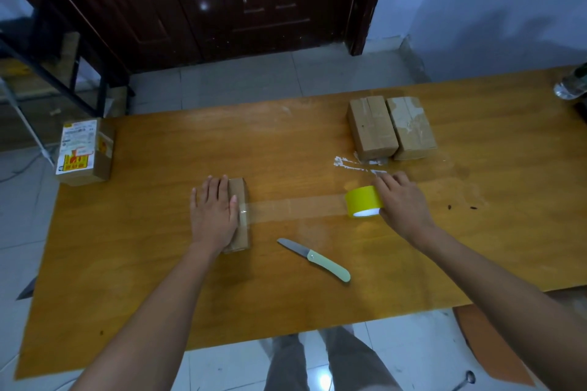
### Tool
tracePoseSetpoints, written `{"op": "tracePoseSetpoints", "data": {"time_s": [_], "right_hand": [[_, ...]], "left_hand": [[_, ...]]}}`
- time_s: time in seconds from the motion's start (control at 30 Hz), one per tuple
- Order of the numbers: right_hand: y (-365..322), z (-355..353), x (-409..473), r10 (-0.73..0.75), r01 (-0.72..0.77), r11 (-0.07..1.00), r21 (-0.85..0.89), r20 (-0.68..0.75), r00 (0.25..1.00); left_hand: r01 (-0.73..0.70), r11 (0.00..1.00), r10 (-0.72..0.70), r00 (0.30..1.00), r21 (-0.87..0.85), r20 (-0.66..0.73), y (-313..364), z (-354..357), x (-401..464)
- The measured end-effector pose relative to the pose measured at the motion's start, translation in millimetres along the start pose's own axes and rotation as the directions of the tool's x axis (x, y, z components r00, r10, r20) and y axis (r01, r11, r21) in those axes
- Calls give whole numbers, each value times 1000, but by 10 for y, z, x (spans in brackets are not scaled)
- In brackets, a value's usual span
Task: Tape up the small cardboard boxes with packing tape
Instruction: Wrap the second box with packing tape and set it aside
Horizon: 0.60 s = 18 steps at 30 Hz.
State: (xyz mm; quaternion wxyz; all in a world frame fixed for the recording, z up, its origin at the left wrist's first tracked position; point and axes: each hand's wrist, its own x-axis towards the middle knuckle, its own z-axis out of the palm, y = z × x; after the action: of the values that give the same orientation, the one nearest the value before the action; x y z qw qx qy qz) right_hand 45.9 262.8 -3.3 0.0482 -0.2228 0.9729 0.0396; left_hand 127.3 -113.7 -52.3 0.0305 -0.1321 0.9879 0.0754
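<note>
Item in hand: small cardboard box (239, 216) near the middle of the desk (158, 263), long axis running away from the person, pinned under the flat, straight-fingered left hand (213, 213). Tape roll (363, 201), yellow core, held off to the right in the curled grip of the right hand (402, 203); a clear strip (295, 208) spans from the box's top straight across to the roll, at right angles to the box's long axis. Knife (313, 259), blade open, lies on the desk just nearer the person than the strip, closer to the right hand; likely wanted for the cut. Two taped boxes (390, 127) stand side by side beyond the roll; a labelled box (84, 151) sits at the far left edge. Open desk room on the near side
</note>
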Motion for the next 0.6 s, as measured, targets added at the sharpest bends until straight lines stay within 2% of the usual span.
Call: {"op": "tracePoseSetpoints", "data": {"time_s": [0.27,0.5,0.6], "right_hand": [[51,-12,-39,-21,20,999,-26,-38,999],[-19,-121,-38,53,-54,998,37,18,998],[-90,-230,-84,-5,11,998,56,-106,994]], "left_hand": [[5,1000,-5,1000,-24,-14,20,-8,-18],[12,999,-12,1000,-30,7,11,-9,-16],[10,1000,-10,1000,-27,16,18,-5,-21]]}}
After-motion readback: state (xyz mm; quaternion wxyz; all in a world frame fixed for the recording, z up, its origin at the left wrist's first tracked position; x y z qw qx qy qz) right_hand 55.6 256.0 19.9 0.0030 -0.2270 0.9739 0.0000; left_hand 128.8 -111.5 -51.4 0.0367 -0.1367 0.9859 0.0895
